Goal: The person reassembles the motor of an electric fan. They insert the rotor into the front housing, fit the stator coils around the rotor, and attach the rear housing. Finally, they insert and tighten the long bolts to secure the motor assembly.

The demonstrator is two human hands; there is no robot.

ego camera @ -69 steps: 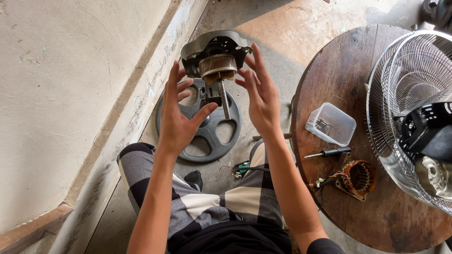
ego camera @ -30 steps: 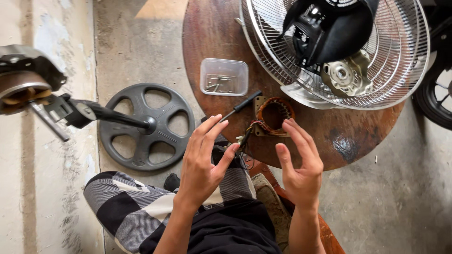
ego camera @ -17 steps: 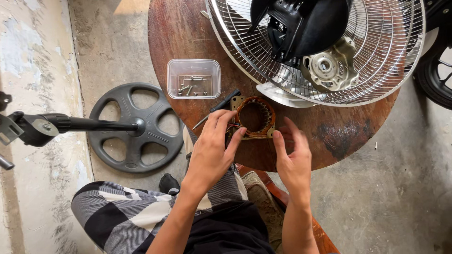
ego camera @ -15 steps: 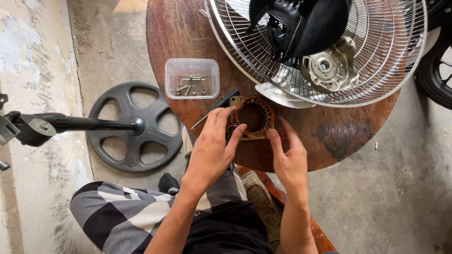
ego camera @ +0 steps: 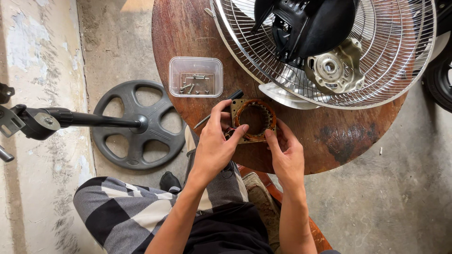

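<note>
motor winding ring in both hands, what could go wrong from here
The copper winding ring, pinched by the left hand and right hand, trails thin wires that might snag or tear. The screwdriver beside it may get knocked off the round table.

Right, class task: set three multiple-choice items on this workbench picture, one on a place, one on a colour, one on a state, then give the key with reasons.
1. Where does the clear plastic box of screws sit?
A. on the round wooden table
B. on the concrete floor
C. inside the fan guard

2. What colour are the windings of the motor stator?
A. blue
B. copper-orange
C. white

3. How is the stator held?
A. by no hand
B. by the right hand alone
C. by both hands

Key: 1 A, the box rests on the round wooden table beside the wire fan guard. 2 B, the coil ring shows copper-orange. 3 C, the left hand and right hand both have fingers on its frame.
</note>
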